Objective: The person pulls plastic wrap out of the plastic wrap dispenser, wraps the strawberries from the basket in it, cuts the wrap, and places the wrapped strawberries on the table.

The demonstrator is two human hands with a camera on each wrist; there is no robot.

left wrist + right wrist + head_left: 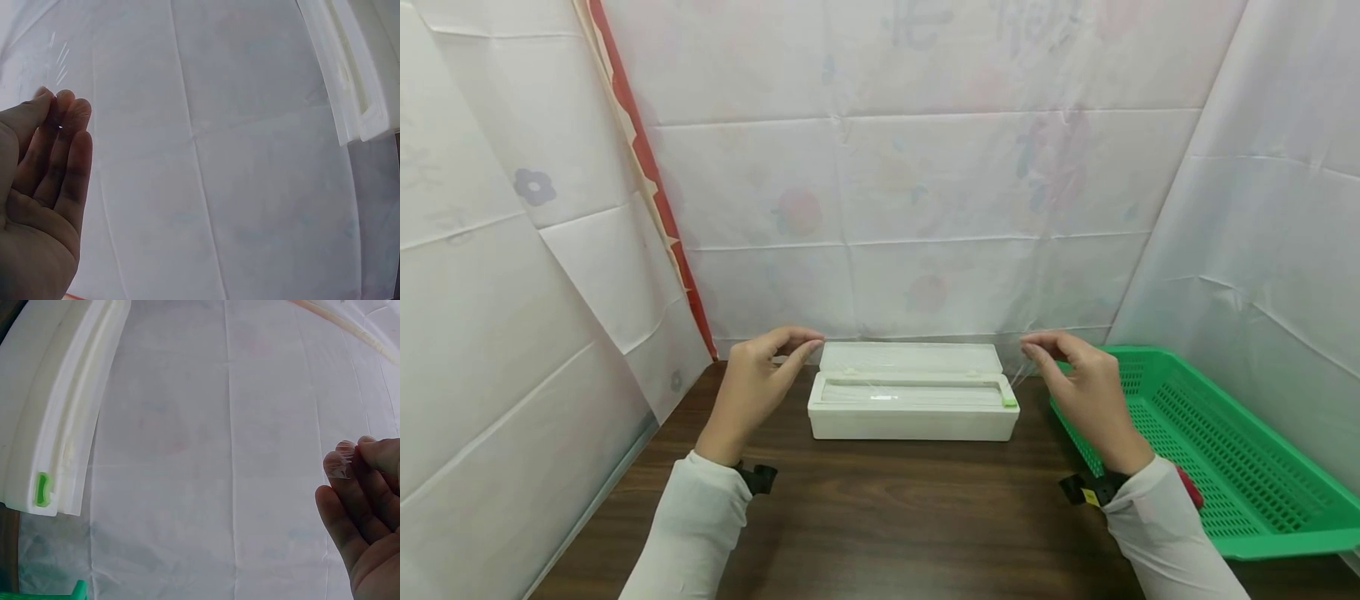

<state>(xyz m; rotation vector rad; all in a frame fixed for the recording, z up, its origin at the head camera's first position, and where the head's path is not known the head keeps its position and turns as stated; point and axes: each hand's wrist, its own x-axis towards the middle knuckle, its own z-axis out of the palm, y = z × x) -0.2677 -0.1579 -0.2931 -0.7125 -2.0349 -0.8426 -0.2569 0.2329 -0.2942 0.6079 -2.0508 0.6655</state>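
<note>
A white cling film dispenser box sits on the table, its lid raised at the back and a small green slider at its right end. Thumb and fingertips of my left hand pinch thin, clear cling film, held up to the left of the box. On the other side my right hand pinches the cling film too, beyond the box's right end. In the right wrist view the film lies over the fingertips. Most of the sheet is too transparent to trace.
The green perforated basket stands at the right, partly behind my right forearm. A red object shows beside that sleeve. The dark wooden table meets white sheeting at the back and sides.
</note>
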